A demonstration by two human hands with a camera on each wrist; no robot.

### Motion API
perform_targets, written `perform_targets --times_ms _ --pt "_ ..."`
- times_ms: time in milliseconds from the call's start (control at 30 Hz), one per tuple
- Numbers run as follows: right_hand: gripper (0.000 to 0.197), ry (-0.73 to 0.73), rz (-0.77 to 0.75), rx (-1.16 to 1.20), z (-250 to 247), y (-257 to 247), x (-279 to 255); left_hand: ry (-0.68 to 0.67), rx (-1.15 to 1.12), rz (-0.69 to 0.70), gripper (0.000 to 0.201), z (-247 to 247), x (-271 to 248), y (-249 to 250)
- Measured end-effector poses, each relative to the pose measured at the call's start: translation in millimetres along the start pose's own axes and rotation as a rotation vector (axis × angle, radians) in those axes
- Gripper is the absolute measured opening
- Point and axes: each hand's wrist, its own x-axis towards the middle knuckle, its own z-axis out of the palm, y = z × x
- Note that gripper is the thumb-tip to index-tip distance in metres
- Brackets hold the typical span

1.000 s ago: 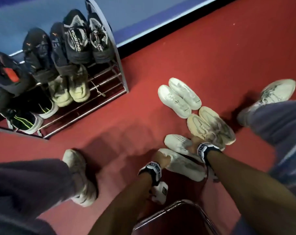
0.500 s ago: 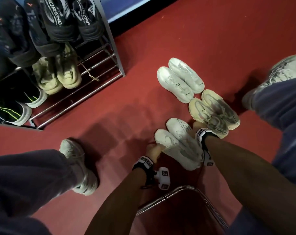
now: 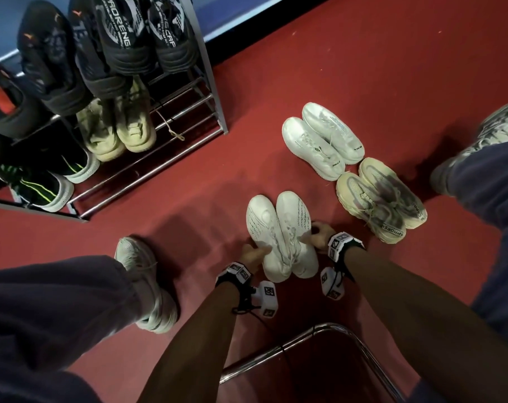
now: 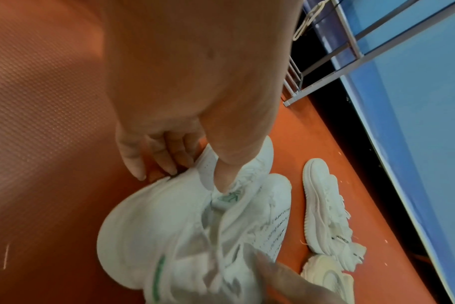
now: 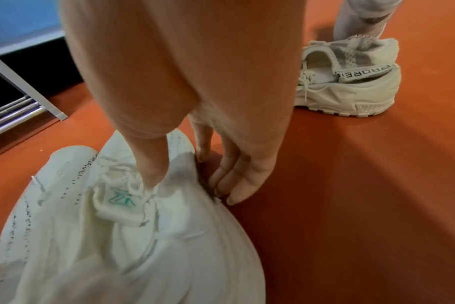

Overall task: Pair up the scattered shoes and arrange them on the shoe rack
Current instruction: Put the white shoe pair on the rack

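1. the left hand (image 3: 254,254) gripped the left shoe of the white pair (image 3: 279,237), thumb on the tongue and fingers curled against its outer side.
2. the right hand (image 3: 319,237) held the right shoe the same way, thumb down by the laces, fingers pressed on the outer wall near the sole.
3. the pair stood on the red floor (image 3: 363,68) between both hands, sides touching, toes pointing away from the wrists.
4. the shoe rack (image 3: 215,112) lay well beyond the left hand; 2 more pairs, the glossy white pair (image 3: 322,141) and the beige pair (image 3: 380,202), sat beyond the right hand.
5. the knit uppers looked soft and light, likely to fold under a pinch; the firmer heel or sole edge seemed the safer hold.
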Motion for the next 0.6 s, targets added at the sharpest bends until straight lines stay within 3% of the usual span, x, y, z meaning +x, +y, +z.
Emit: perform_targets --times_ms 67,200,367,467,600 --pt "0.043 -0.032 -0.013 0.038 -1.0 -2.4 -3.9 -0.017 0.026 0.017 0.068 -1.0 0.5 2.2" --pt "0.032 -0.006 -0.041 0.030 -4.3 -14.2 -17.3 -0.070 0.099 0.094 0.030 -3.1 -35.9 37.0" --pt "0.028 0.133 -0.173 0.219 -10.4 -55.1 -51.6 0.076 0.157 0.321 0.018 -9.6 -81.2 99.1" --pt "0.022 0.147 -0.297 0.318 -23.1 -98.0 -73.3 0.087 0.158 0.406 0.037 -22.8 -115.4 152.2" --pt "0.023 0.052 -0.462 0.445 -32.5 -147.2 -80.1 0.117 0.192 0.502 0.049 -66.3 -173.7 220.6"
